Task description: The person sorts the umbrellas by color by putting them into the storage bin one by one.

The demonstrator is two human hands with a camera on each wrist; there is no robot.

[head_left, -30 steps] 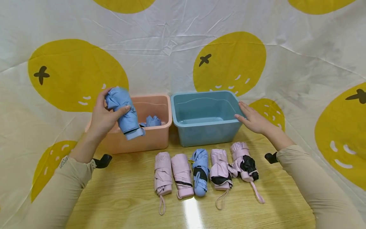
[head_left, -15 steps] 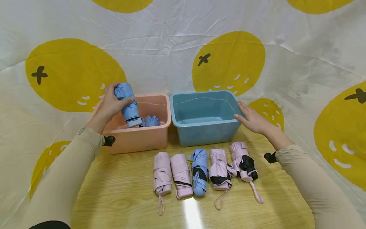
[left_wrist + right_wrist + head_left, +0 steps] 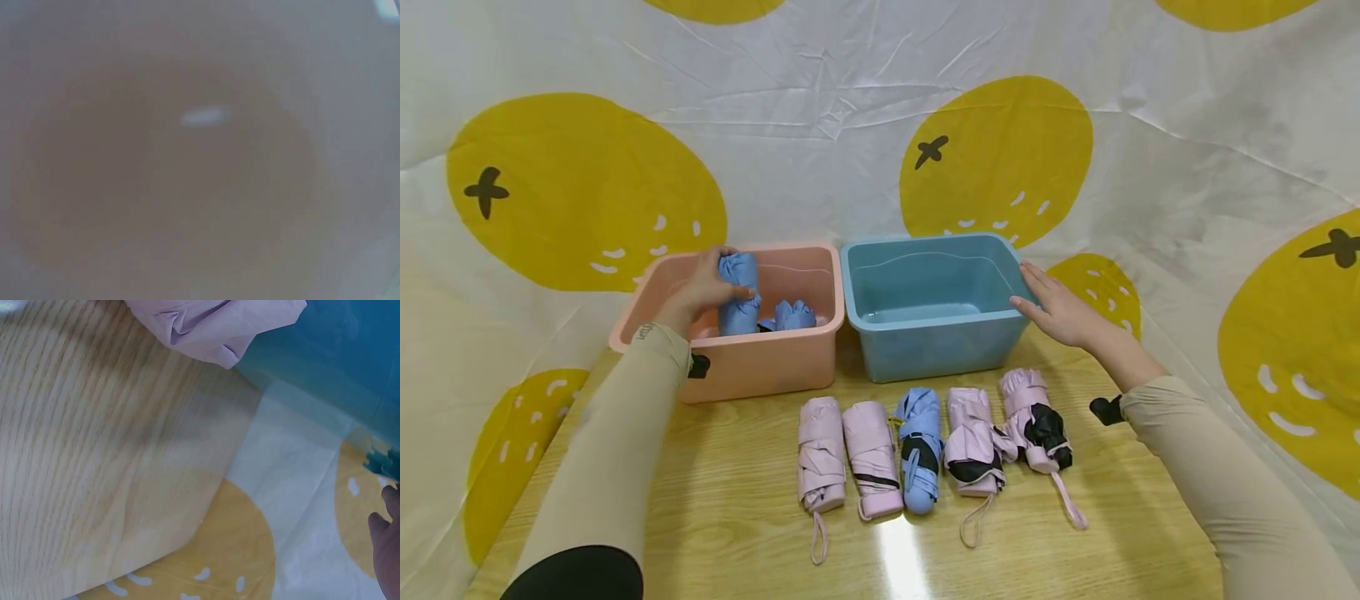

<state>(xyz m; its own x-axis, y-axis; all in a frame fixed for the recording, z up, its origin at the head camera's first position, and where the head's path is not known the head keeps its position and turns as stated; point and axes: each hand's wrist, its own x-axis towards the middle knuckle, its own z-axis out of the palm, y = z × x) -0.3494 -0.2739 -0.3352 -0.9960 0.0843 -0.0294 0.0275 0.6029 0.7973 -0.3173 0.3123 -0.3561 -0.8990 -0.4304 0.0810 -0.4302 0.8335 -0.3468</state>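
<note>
My left hand (image 3: pixel 706 285) grips a folded blue umbrella (image 3: pixel 739 308) held upright inside the pink bin (image 3: pixel 760 367); the bin's front wall hides its lower end. Another blue umbrella (image 3: pixel 794 316) lies in the same bin, just to the right. With fingers straight, my right hand (image 3: pixel 1063 310) rests against the right side of the blue bin (image 3: pixel 936 350). The right wrist view shows part of that hand (image 3: pixel 389 540) at its right edge, beside the bin's blue wall (image 3: pixel 337 362). Everything in the left wrist view is too blurred to make out.
In front of the bins, a row of folded umbrellas lies on the wooden table (image 3: pixel 730 483): several pink ones, such as the leftmost pink umbrella (image 3: pixel 822 454), and one blue umbrella in the middle (image 3: pixel 921 450). A cloth with yellow fruit (image 3: pixel 1000 158) hangs behind.
My left hand has moved right and then down with the blue umbrella, from above the pink bin's left side to inside it. My right hand keeps its place at the blue bin.
</note>
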